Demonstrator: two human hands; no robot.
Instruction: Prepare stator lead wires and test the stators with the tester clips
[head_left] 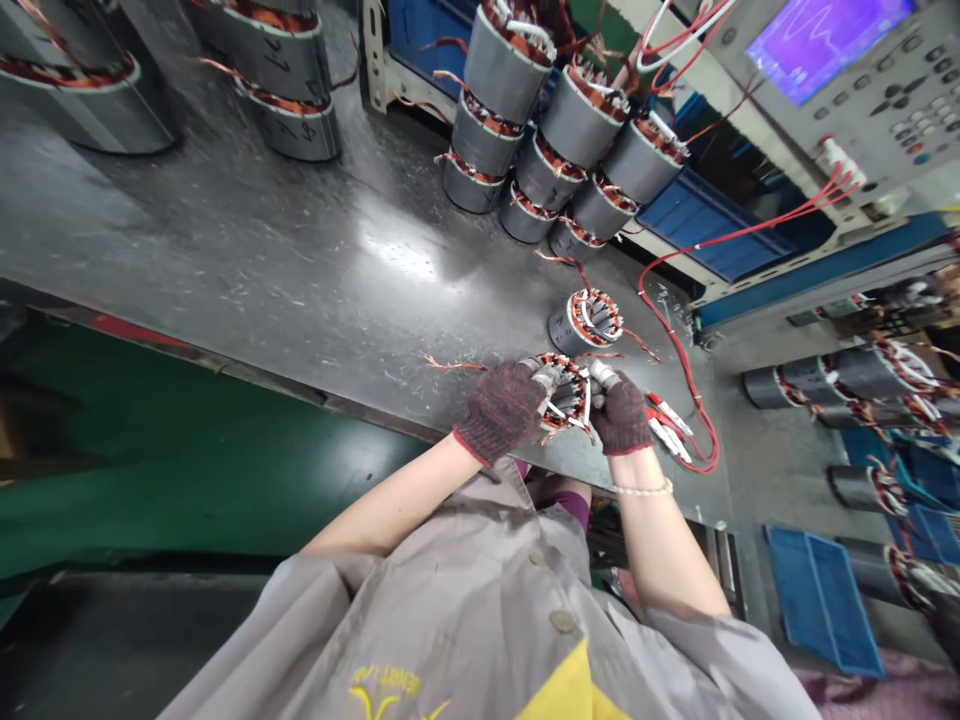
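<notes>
A motor stator (568, 408) with copper windings and white sleeved leads stands at the bench's near edge, its open end facing up at me. My left hand (499, 408), in a dark knitted glove with pale fingertips, is closed on its left rim, fingers among the leads. On the opposite side my right hand (624, 410), gloved the same way, has its bent fingers closed at the rim. The fingers partly cover the stator's outer wall. Just beyond them sits a second stator (564, 330), with loose copper wires sticking out.
Stacked stators (510, 75) stand at the back of the metal bench (337, 240), with more at far left. A tester with a lit screen (829, 40) is at upper right. Its red cable (679, 350) runs down to clips (670, 428) beside my right hand. A blue tray (825, 600) lies lower right.
</notes>
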